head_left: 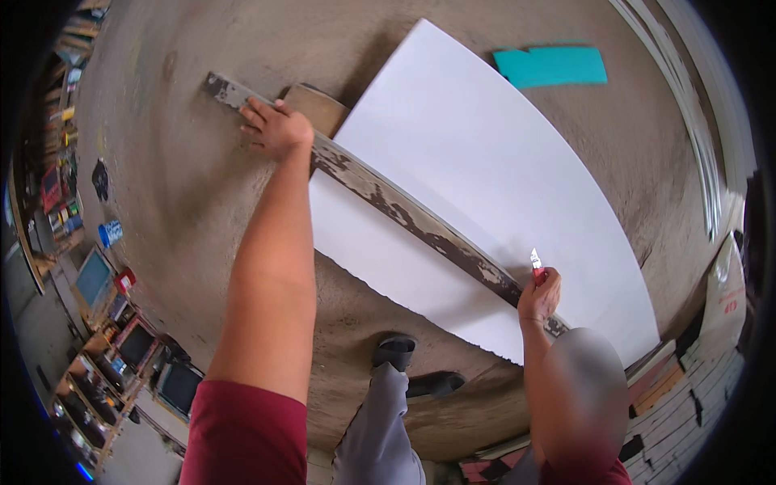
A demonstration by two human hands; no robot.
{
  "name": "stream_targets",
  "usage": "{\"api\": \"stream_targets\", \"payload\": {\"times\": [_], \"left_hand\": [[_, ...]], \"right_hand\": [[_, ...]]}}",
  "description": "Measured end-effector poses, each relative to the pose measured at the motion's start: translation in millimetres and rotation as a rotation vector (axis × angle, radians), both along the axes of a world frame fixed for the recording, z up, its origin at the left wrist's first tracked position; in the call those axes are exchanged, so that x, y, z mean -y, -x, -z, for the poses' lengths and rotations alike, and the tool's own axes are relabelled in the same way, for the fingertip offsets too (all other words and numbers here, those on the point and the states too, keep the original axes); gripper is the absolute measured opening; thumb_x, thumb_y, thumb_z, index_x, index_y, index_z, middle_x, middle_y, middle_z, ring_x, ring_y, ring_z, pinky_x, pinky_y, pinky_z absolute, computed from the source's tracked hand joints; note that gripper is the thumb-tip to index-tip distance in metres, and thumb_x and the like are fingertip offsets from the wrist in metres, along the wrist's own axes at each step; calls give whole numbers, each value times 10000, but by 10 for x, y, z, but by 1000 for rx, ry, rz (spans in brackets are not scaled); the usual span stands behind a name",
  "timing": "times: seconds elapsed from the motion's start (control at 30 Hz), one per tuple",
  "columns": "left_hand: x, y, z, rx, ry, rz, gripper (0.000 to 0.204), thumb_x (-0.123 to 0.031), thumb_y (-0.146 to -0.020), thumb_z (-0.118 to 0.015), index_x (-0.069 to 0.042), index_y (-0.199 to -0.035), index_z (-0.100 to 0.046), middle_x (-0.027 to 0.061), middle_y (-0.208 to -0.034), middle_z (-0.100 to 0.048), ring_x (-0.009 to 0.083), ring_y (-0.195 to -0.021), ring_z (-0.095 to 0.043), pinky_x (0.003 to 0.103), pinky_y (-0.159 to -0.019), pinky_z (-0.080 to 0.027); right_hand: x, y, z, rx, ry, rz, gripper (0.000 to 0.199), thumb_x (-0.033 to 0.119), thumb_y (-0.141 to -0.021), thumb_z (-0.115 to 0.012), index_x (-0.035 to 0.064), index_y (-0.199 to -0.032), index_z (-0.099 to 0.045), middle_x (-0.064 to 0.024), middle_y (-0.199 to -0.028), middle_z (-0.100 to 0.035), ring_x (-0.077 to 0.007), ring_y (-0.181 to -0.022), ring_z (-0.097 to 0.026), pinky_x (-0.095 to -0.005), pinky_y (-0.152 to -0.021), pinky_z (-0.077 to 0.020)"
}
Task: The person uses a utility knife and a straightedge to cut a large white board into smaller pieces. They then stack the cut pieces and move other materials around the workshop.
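A long worn metal bar [404, 206], grey with dark patches, lies slantwise across a large white sheet [477, 137]. The sheet's far right edge is curved and its near edge is ragged. My left hand [279, 129] rests with spread fingers on the bar's far left end, beyond the sheet. In my right hand [540, 297] is a red-handled utility knife [537, 263], its blade out and pointing away from me. That hand is closed round the handle and sits at the bar's near right end, above the sheet.
A brown board piece [317, 110] lies beside the bar near my left hand. Beyond the sheet is a teal scrap [554, 66]. Long pale strips [687, 105] curve along the right. Shelves with clutter [93, 388] and a blue can [110, 234] stand left.
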State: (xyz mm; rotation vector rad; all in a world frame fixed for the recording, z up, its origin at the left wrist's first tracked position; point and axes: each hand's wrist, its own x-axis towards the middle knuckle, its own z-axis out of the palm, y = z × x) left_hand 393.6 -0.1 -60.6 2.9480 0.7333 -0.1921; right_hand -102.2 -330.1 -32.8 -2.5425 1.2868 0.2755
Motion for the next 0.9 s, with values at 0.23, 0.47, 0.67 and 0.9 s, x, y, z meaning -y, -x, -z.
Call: {"api": "stream_targets", "payload": {"times": [0.23, 0.47, 0.67, 0.9], "left_hand": [[-117, 28, 94, 19, -2, 27, 678, -427, -1135, -279, -131, -1719, -101, 157, -1789, -60, 436, -1626, -140, 600, -1305, -161], [-94, 5, 26, -23, 1, 17, 680, -426, -1133, -284, -135, -1719, -101, 150, -1792, -50, 436, -1625, -149, 601, -1299, -178], [-33, -14, -62, -65, 33, -29, 682, -420, -1126, -290, -148, -1721, -101, 123, -1799, -36, 424, -1626, -157, 606, -1292, -193], [-12, -4, -18, -36, 49, -28, 682, -420, -1124, -309, -143, -1719, -125, 127, -1798, -41, 419, -1625, -166, 609, -1282, -218]], "right_hand": [[-1147, -2200, -683, 229, -372, -395, 226, 107, -1045, -597, 119, -1271, -613, -147, -1058, -749, -382, -910, -740, -501, -741, -608], [-1937, -3667, -793, -330, -426, -789, 285, 162, -1062, -528, 16, -1306, -512, -161, -1123, -695, -326, -1023, -749, -443, -735, -655], [-2147, -4010, -656, -412, -467, -797, 195, 175, -1099, -492, 15, -1182, -565, -182, -1112, -725, -343, -1043, -764, -438, -748, -658], [-2174, -4119, -676, -459, -551, -687, 182, 113, -1030, -571, 5, -1175, -556, -203, -1122, -752, -344, -1015, -781, -439, -772, -654]]}}
